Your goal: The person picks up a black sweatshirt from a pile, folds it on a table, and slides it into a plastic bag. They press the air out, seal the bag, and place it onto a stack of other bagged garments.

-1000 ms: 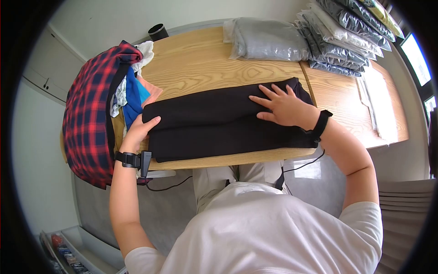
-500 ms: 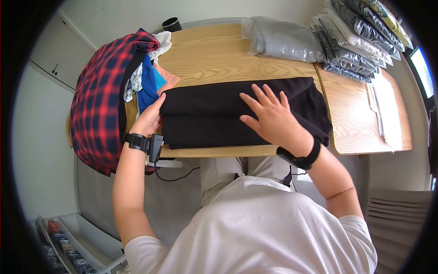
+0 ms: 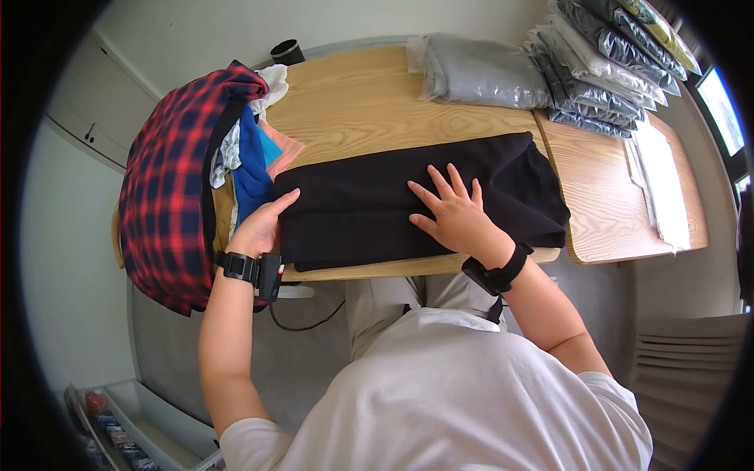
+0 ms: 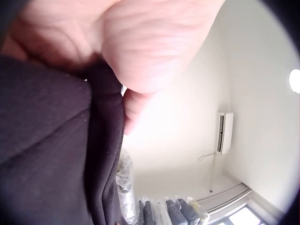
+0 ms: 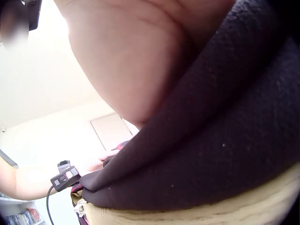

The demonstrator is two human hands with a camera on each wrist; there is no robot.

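Note:
A folded black garment (image 3: 353, 224) lies lengthwise along the table's front edge, its right end creased. My left hand (image 3: 263, 229) holds its left end, thumb on top and the other fingers mostly hidden at the edge. In the left wrist view the same hand (image 4: 145, 42) lies over the cloth (image 4: 42, 140), with layers hanging beside it. Fingers spread, my right hand (image 3: 459, 221) rests on the middle of the garment. The right wrist view has the palm (image 5: 126, 61) against the black fabric (image 5: 211, 154).
On the left sits a red-and-navy checked cloth (image 3: 169, 188) with blue (image 3: 253, 169), orange and white fabrics beside it. Bagged clothes (image 3: 487, 71) and a taller bagged stack (image 3: 597, 71) stand at the back right. White sheets (image 3: 660, 188) lie far right; a black cup (image 3: 287, 52) is behind.
My right hand has moved left and towards me, from the garment's right part to its middle. My left hand has stayed at the left end. The head view has shifted slightly.

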